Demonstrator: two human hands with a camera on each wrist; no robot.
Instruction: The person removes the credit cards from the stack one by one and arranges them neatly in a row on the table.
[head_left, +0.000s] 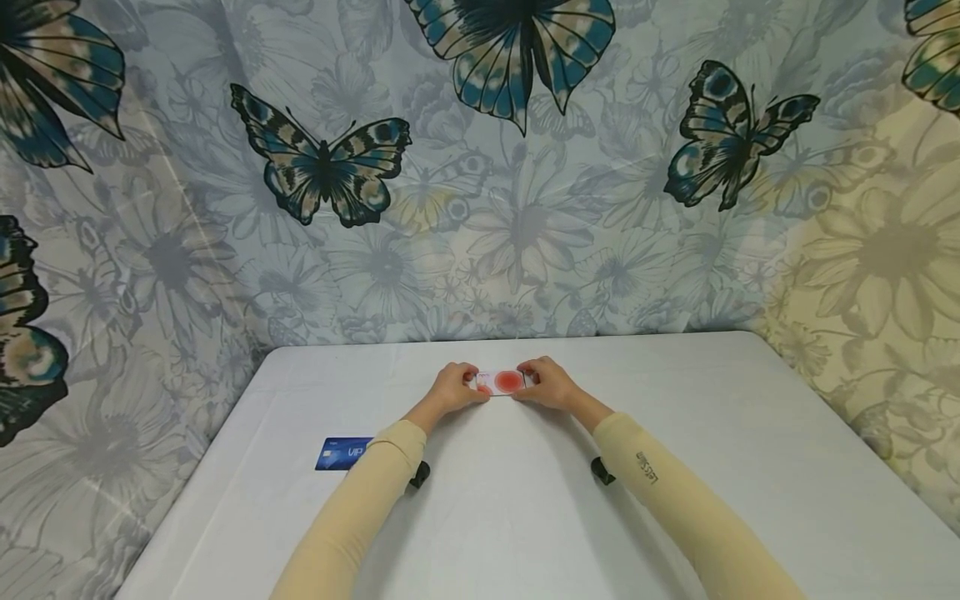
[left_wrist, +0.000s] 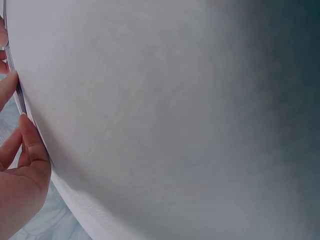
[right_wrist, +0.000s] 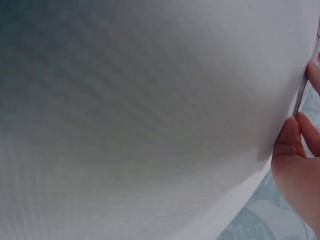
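Near the far side of the table, both hands hold a small white stack of cards (head_left: 501, 382) whose top face has a large red circle. My left hand (head_left: 452, 387) pinches its left end between thumb and fingers. At the right end, my right hand (head_left: 551, 385) pinches it in the same way. Thin layered edges of the stack (left_wrist: 20, 97) show between the fingertips in the left wrist view. Only a narrow dark edge of it appears by the right thumb in the right wrist view.
A blue card marked VIP (head_left: 341, 454) lies on the white table (head_left: 510, 517), partly hidden by the left sleeve (head_left: 360, 500). Behind the table's far edge hangs a cloth backdrop (head_left: 517, 250) with butterflies and flowers.
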